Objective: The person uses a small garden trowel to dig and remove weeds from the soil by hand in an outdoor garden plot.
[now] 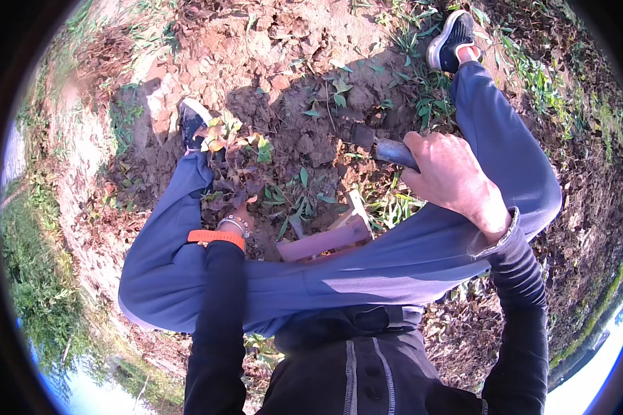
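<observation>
My right hand [446, 174] is closed around the grey metal socket handle of a short digging tool, perhaps a hand hoe [396, 153]. Its dark, soil-caked head [363, 136] is at the broken brown soil [311, 148]. My left hand [243, 213], with beaded bracelets and an orange band at the wrist, grips a bunch of leafy stems [239, 179] low down. Its leaves are partly withered, reddish-brown and yellow-green, and hide most of my fingers. The bunch's upper leaves overlap my left shoe [193, 122].
Between my legs stands a low wooden piece, perhaps a stool [324, 243], with a pale wooden leg [360, 207]. My right shoe [451, 41] rests on the ground ahead. Green weeds [394, 207] and dry leaf litter [462, 327] lie around me.
</observation>
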A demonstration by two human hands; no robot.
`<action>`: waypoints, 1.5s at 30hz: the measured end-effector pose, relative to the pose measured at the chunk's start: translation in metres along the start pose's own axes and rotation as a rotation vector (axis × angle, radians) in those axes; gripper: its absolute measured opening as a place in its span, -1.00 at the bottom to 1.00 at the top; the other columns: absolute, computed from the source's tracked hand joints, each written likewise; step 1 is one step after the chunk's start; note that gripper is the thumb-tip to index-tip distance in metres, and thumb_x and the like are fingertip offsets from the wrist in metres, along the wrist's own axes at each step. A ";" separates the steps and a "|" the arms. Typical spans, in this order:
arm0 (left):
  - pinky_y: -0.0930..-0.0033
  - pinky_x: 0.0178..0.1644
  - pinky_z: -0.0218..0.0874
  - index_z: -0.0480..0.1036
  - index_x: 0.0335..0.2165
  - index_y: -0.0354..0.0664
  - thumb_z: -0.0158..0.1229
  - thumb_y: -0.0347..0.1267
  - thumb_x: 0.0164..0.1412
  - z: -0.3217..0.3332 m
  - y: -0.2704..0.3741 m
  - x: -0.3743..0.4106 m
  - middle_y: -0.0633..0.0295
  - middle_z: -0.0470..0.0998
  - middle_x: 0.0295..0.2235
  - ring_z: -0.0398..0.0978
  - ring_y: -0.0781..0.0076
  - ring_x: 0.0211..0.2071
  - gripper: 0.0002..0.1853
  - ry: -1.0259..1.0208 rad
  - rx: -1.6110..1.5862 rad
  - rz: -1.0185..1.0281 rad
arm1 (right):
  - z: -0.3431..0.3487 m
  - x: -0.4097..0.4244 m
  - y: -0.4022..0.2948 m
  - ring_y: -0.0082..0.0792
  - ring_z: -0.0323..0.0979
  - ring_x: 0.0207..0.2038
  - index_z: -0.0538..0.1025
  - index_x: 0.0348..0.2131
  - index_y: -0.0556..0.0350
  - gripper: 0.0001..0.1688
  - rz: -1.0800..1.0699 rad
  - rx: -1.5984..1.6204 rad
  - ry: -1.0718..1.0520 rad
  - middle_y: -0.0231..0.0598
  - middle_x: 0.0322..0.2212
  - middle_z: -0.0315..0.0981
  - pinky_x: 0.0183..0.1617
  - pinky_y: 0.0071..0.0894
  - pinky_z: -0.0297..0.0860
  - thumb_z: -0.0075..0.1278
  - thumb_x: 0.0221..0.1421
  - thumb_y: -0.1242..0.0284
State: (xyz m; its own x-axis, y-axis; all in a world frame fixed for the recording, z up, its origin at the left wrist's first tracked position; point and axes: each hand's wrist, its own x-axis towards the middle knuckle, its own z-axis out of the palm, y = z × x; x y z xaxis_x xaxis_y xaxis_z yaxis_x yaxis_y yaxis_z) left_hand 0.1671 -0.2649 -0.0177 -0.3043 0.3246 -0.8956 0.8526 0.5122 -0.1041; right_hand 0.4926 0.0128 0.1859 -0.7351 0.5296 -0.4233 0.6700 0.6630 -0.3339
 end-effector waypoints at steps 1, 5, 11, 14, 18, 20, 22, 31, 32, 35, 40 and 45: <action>0.17 -0.03 0.17 -0.02 0.11 -0.15 0.01 -0.19 0.01 0.000 0.001 -0.003 -0.11 0.36 -0.12 0.33 -0.02 -0.10 -0.29 -0.015 0.000 -0.016 | -0.010 -0.005 0.001 0.00 0.42 -0.56 0.36 -0.58 0.28 -0.77 -0.001 0.016 0.003 0.02 -0.71 0.36 -0.44 -0.16 0.36 0.01 -0.26 0.43; 0.13 0.01 0.17 -0.16 0.13 -0.24 -0.08 0.01 0.03 -0.013 0.027 -0.007 -0.12 0.27 -0.02 0.34 -0.03 -0.10 -0.15 -0.109 -0.040 -0.072 | -0.030 -0.024 0.003 -0.01 0.41 -0.56 0.40 -0.58 0.24 -0.77 0.017 0.108 0.001 0.00 -0.72 0.36 -0.44 -0.15 0.35 0.05 -0.29 0.42; 0.04 -0.01 0.13 -0.08 0.12 -0.12 -0.14 -0.09 0.09 0.033 0.016 0.040 -0.04 0.28 -0.01 0.33 -0.02 -0.08 -0.32 0.104 -0.102 0.055 | -0.021 -0.022 -0.017 -0.04 0.42 -0.57 0.42 -0.57 0.23 -0.76 -0.110 0.126 -0.076 -0.02 -0.73 0.36 -0.47 -0.19 0.37 0.07 -0.29 0.41; 0.03 0.00 0.11 -0.03 0.10 -0.10 -0.14 -0.13 0.10 0.038 0.020 0.056 -0.02 0.28 -0.01 0.32 -0.01 -0.08 -0.37 0.173 -0.164 0.092 | -0.013 -0.022 -0.024 -0.08 0.44 -0.53 0.43 -0.56 0.23 -0.71 -0.109 0.102 -0.131 -0.02 -0.71 0.37 -0.44 -0.20 0.37 0.11 -0.27 0.35; 0.01 0.00 0.08 0.02 0.08 -0.08 -0.15 -0.17 0.11 0.052 -0.001 0.064 0.01 0.29 -0.01 0.32 0.01 -0.08 -0.43 0.281 -0.234 0.123 | -0.007 -0.020 -0.026 -0.09 0.45 -0.50 0.42 -0.56 0.24 -0.66 -0.140 0.165 -0.128 -0.04 -0.67 0.40 -0.42 -0.21 0.37 0.14 -0.28 0.32; 0.00 0.00 0.07 0.05 0.07 -0.06 -0.16 -0.20 0.12 0.062 -0.007 0.070 0.02 0.29 -0.01 0.32 0.02 -0.07 -0.46 0.327 -0.261 0.169 | -0.001 -0.017 -0.023 -0.11 0.46 -0.49 0.42 -0.56 0.22 -0.67 -0.119 0.151 -0.172 -0.09 -0.64 0.42 -0.41 -0.23 0.38 0.15 -0.30 0.33; -0.01 0.01 0.05 0.07 0.06 -0.05 -0.16 -0.22 0.12 0.069 -0.013 0.078 0.03 0.29 -0.01 0.31 0.03 -0.07 -0.48 0.373 -0.302 0.238 | 0.009 -0.015 -0.023 -0.13 0.46 -0.49 0.43 -0.56 0.21 -0.69 -0.146 0.189 -0.124 -0.10 -0.64 0.42 -0.42 -0.25 0.38 0.14 -0.30 0.33; 0.13 -0.04 0.16 0.46 -0.25 -0.13 -0.01 -0.04 -0.03 0.045 0.024 0.055 0.02 0.47 -0.20 0.40 0.00 -0.16 -0.53 0.295 -0.417 -0.249 | 0.028 0.010 -0.038 -0.11 0.45 -0.48 0.39 -0.51 0.19 -0.66 -0.237 0.248 -0.113 -0.10 -0.67 0.39 -0.44 -0.18 0.36 0.14 -0.26 0.33; 0.20 -0.08 0.19 0.46 -0.27 -0.17 0.04 -0.04 -0.06 0.063 -0.008 0.072 0.06 0.49 -0.24 0.42 0.04 -0.18 -0.52 0.376 -0.491 -0.336 | 0.035 0.020 -0.052 -0.12 0.45 -0.48 0.40 -0.50 0.18 -0.67 -0.259 0.270 -0.111 -0.12 -0.67 0.39 -0.44 -0.17 0.36 0.13 -0.26 0.33; 0.25 -0.03 0.16 0.39 -0.17 -0.19 0.06 0.08 -0.10 0.051 0.042 0.091 0.11 0.43 -0.13 0.37 0.12 -0.11 -0.36 0.271 -0.453 -0.389 | 0.115 0.053 -0.063 -0.12 0.47 -0.51 0.45 -0.51 0.16 -0.77 -0.214 0.224 -0.205 -0.15 -0.63 0.45 -0.42 -0.20 0.40 0.05 -0.22 0.36; 0.27 0.10 0.01 0.27 -0.06 -0.32 0.19 0.12 -0.22 0.008 0.103 0.028 -0.04 0.28 0.00 0.22 0.10 0.03 -0.13 0.361 -0.753 -0.391 | 0.174 0.049 -0.017 -0.09 0.44 -0.55 0.39 -0.50 0.08 -0.73 -0.201 0.263 -0.051 -0.14 -0.66 0.43 -0.49 -0.13 0.33 0.05 -0.22 0.30; 0.19 -0.18 0.20 0.41 -0.30 -0.37 0.16 0.01 -0.14 0.026 0.112 0.046 -0.08 0.46 -0.31 0.41 0.04 -0.30 -0.38 0.677 -0.647 -0.358 | 0.184 0.054 -0.010 -0.06 0.45 -0.52 0.49 -0.58 0.16 -0.79 -0.062 0.279 -0.274 -0.05 -0.64 0.44 -0.42 -0.14 0.38 0.01 -0.33 0.40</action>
State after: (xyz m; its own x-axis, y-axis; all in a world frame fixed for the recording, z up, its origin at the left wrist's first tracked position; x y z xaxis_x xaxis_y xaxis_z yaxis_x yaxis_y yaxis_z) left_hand 0.2595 -0.2136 -0.0815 -0.8471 0.3479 -0.4016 0.3297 0.9369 0.1162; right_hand 0.4651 -0.0627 0.0113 -0.7450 0.3074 -0.5921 0.6558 0.5000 -0.5656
